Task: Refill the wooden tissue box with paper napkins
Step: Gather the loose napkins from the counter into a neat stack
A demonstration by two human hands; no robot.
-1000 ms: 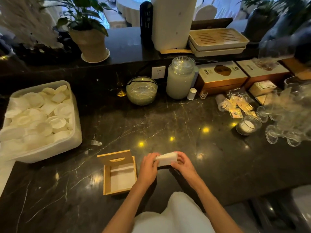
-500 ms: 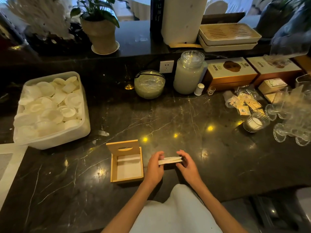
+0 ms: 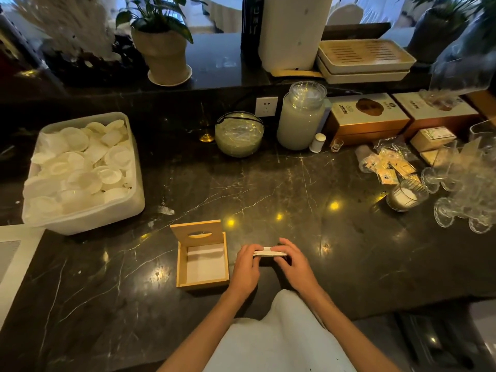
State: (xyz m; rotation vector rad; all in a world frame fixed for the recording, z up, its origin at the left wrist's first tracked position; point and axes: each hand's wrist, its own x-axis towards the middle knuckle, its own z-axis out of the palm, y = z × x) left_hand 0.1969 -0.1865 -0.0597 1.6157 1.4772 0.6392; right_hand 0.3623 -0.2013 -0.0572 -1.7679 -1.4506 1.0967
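A small wooden tissue box sits open on the dark marble counter, its lid with an oval slot standing up at the far side. White paper lines its inside. Just right of the box, a thin flat stack of white paper napkins is held level above the counter. My left hand grips its left end and my right hand grips its right end. The stack's edge faces me; fingers cover both ends.
A white tub of round white lids stands at the left. At the back are a glass bowl, a tall jar and brown boxes. Glassware and a candle jar crowd the right. A white sheet lies far left.
The napkin stack has turned from tilted with its broad face showing to flat and level between both hands. The hands stay right of the box. The camera view has shifted slightly.
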